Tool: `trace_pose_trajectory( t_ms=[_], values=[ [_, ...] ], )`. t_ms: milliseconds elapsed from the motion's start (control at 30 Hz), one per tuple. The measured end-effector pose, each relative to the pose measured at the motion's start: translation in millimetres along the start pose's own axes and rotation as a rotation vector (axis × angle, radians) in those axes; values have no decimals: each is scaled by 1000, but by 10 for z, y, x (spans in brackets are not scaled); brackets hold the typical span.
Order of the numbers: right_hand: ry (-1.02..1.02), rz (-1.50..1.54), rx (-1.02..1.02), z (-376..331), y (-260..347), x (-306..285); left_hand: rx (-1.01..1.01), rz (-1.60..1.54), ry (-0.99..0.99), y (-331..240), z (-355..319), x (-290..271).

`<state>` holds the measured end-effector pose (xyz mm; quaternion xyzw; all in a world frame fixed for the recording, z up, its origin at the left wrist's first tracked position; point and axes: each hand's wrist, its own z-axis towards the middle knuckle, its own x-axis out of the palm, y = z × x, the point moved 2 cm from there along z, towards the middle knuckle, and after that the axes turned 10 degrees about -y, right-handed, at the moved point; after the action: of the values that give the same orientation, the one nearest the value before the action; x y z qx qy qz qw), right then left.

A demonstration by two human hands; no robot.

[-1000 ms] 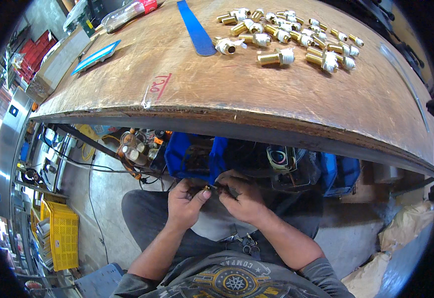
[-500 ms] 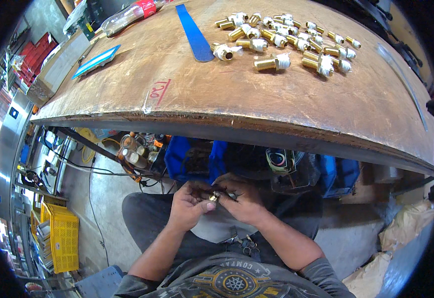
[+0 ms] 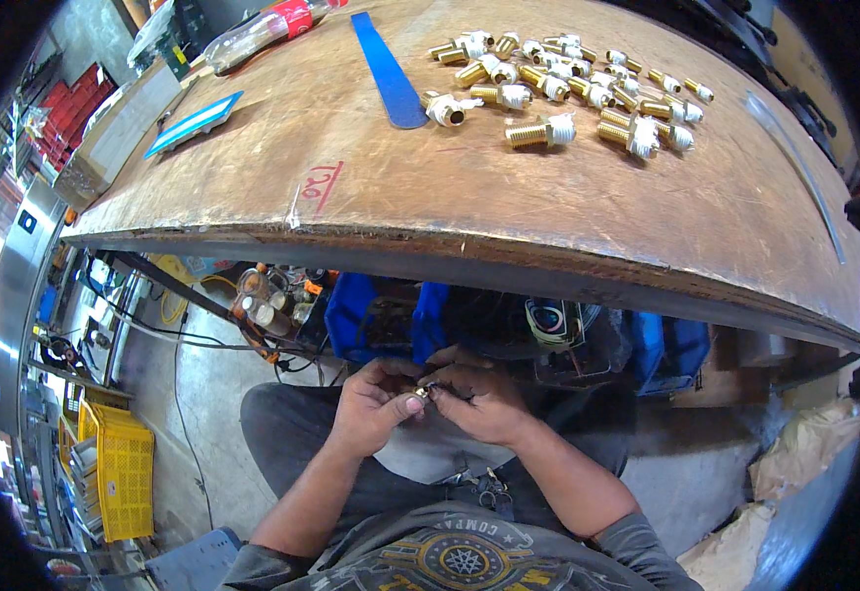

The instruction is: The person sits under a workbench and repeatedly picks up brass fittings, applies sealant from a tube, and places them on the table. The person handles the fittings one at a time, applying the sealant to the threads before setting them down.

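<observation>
Over my lap, below the table's front edge, my left hand [image 3: 371,406] pinches a small brass fitting [image 3: 422,392] between thumb and fingers. My right hand [image 3: 481,399] meets it there, its thumb and fingers closed on the fitting's other side. Most of the fitting is covered by my fingers. On the tabletop beyond lie several threaded brass fittings [image 3: 538,131], many with white thread tape wrapped round one end. One fitting [image 3: 447,109] beside the blue strip has a loose tail of tape.
The wooden table [image 3: 430,187] carries a blue flat strip [image 3: 389,74], a clear plastic bottle [image 3: 253,41] and a blue-and-white flat piece [image 3: 194,123]. Blue bins [image 3: 353,320] stand beneath it. A yellow crate [image 3: 125,473] is at left, brown paper [image 3: 809,448] at right.
My hands have shifted slightly, and the fingers have turned a little about the fitting. A pale bit seen at my right fingers earlier is now hidden. The table's things lie unchanged.
</observation>
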<state>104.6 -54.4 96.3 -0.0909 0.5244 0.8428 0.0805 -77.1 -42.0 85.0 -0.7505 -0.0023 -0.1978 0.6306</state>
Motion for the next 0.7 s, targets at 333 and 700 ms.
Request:
trace_pose_trajectory(
  t_ms=[333, 700],
  values=[
    [66, -90, -53, 24, 35, 11, 519, 812, -137, -196, -78, 58],
    [-62, 18, 175, -55, -41, 124, 864, 978, -412, -72, 24, 236]
  ],
)
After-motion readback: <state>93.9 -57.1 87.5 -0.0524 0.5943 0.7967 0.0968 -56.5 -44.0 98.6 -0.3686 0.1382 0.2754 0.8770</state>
